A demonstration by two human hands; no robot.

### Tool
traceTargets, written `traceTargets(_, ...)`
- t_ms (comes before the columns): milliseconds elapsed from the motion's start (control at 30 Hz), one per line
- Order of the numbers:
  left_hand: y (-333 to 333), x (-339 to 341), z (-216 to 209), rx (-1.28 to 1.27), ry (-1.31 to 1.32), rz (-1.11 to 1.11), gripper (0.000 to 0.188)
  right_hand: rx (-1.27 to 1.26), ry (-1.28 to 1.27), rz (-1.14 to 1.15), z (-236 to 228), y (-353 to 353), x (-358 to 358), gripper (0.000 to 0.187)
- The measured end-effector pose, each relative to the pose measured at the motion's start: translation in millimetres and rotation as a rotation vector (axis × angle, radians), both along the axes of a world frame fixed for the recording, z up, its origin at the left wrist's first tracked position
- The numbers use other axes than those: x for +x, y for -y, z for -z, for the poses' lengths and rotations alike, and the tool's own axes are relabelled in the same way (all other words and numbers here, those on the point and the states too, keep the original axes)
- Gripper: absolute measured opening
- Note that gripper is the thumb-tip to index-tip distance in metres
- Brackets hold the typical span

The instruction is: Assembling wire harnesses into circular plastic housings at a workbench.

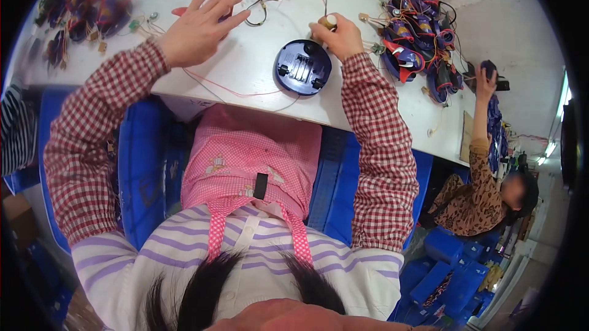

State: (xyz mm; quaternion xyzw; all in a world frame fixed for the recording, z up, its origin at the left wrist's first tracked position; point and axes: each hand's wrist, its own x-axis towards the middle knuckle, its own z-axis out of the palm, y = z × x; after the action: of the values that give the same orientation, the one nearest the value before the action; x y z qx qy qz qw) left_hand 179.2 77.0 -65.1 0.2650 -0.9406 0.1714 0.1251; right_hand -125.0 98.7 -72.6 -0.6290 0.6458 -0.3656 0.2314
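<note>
Pinching a pale-tipped part [331, 20], our right hand [341, 39] could yank the looped wire [325, 1] loose; left hand's [199, 31] spread wide.

Forearms [379, 128] forward and apart; left hand [193, 35] back upward, fingers [221, 4] loosely spread; right hand [343, 36] in a curled pinch.

A fisheye camera, the left of a pair, is sitting on the person's head, looking steeply down over the striped shirt [265, 279] onto the white table [242, 55], left hand [197, 31] and right hand [345, 38] close by, a co-worker [475, 209] showing farther rightward.
</note>
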Motion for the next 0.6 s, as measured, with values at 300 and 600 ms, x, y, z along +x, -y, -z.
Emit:
traceTargets(300,-8,-86,43,0.809,-0.444,-0.236,0.028,-0.065,0.327,-0.033,-28,-54,27,0.020)
traceTargets(600,-23,-98,47,0.910,-0.569,-0.187,0.024,-0.379,-0.199,-0.008,6,-86,41,0.022)
